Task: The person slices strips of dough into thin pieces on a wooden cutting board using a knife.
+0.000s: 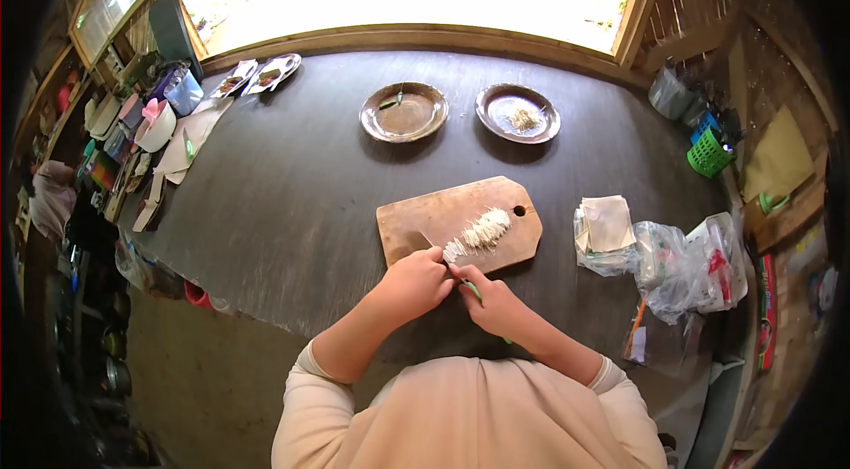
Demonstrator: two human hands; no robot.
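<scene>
A wooden cutting board lies on the dark table, with a heap of thin white shreds across its middle. My right hand is closed around the green handle of a knife at the board's near edge. Most of the blade is hidden behind my fingers. My left hand is closed beside it, its fingertips meeting the right hand's near the lower end of the shreds. What the left fingers hold, if anything, is hidden.
Behind the board stand a brown plate with green chillies and a brown plate with pale shreds. Plastic bags and stacked brown paper lie right. A green basket stands far right; two small dishes sit back left.
</scene>
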